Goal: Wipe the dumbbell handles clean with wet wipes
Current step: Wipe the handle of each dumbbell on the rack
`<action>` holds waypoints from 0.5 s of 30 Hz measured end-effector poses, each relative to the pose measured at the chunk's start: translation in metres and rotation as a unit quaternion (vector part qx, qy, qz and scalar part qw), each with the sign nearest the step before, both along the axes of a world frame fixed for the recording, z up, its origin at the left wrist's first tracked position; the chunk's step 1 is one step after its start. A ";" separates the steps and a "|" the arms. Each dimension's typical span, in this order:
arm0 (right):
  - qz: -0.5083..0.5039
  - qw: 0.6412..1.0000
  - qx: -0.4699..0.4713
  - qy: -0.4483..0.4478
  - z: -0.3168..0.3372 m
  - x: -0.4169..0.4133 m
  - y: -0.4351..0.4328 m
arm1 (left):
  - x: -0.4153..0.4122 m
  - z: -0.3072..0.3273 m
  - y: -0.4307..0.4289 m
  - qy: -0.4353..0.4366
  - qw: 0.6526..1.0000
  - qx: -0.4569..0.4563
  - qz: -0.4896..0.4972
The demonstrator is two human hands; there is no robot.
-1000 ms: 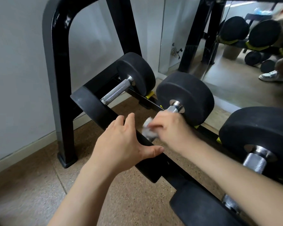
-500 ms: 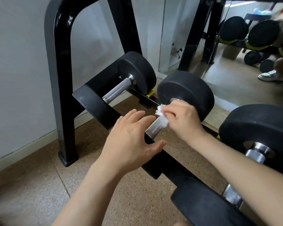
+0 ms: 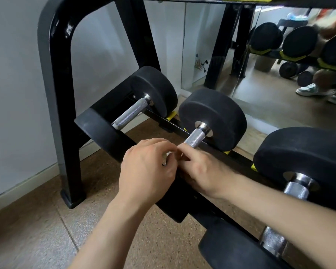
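Note:
Three black dumbbells lie on a low black rack [image 3: 56,78]. The middle dumbbell's knurled steel handle [image 3: 195,139] shows bare at its far end. At the handle's near end my left hand [image 3: 145,171] and my right hand [image 3: 202,171] meet. Only a sliver of the white wet wipe [image 3: 166,158] shows between their fingers. My left fingers curl over it and my right fingertips pinch it from the other side. The left dumbbell's handle [image 3: 130,113] and the right dumbbell's handle [image 3: 297,189] are untouched.
The rack's curved upright post stands at the left on a speckled brown floor [image 3: 37,230], close to a white wall [image 3: 12,94]. A mirror [image 3: 260,84] behind the rack reflects more dumbbells and a person's shoes. The rack's upper shelf runs along the top edge.
My right hand slid with the wipe from the far end of the middle handle back to its near end. My left hand lifted off the near weight and closed over the wipe.

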State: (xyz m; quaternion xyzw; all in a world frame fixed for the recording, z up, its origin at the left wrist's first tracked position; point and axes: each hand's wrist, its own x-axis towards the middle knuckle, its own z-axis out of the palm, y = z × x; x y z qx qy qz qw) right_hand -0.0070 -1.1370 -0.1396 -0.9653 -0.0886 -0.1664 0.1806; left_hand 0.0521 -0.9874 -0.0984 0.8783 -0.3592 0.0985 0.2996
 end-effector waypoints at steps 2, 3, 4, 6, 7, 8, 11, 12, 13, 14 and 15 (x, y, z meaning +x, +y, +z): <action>-0.037 0.997 -0.036 -0.049 0.006 0.013 -0.019 | 0.000 -0.001 0.000 -0.004 1.000 0.005 -0.001; -0.073 0.992 -0.043 -0.098 0.007 0.021 -0.029 | 0.000 -0.001 0.001 -0.002 1.000 0.012 -0.004; -0.113 0.984 -0.061 -0.125 0.008 0.025 -0.036 | 0.000 -0.001 0.002 0.000 1.000 0.020 -0.008; -0.187 0.967 -0.093 -0.145 0.003 0.028 -0.036 | 0.002 -0.001 0.002 -0.005 0.999 0.039 -0.020; -0.199 0.962 -0.103 -0.159 0.000 0.027 -0.028 | 0.002 -0.001 0.001 -0.011 0.999 0.045 -0.025; -0.185 0.964 -0.106 -0.158 -0.002 0.024 -0.019 | 0.003 -0.001 -0.001 -0.015 0.998 0.049 -0.026; -0.086 0.973 -0.147 -0.157 -0.007 0.019 -0.006 | 0.004 0.001 -0.003 -0.019 0.997 0.067 -0.032; -0.103 0.973 -0.151 -0.144 -0.003 0.019 -0.009 | 0.004 0.002 -0.004 -0.021 0.996 0.077 -0.034; -0.141 0.970 -0.144 -0.138 0.000 0.019 -0.015 | 0.004 0.002 -0.006 -0.026 0.995 0.085 -0.038; -0.185 0.966 -0.131 -0.122 0.003 0.017 -0.020 | 0.004 0.003 -0.009 -0.034 0.994 0.092 -0.044; -0.221 0.961 -0.122 -0.108 0.004 0.015 -0.024 | 0.003 0.005 -0.013 -0.040 0.993 0.101 -0.052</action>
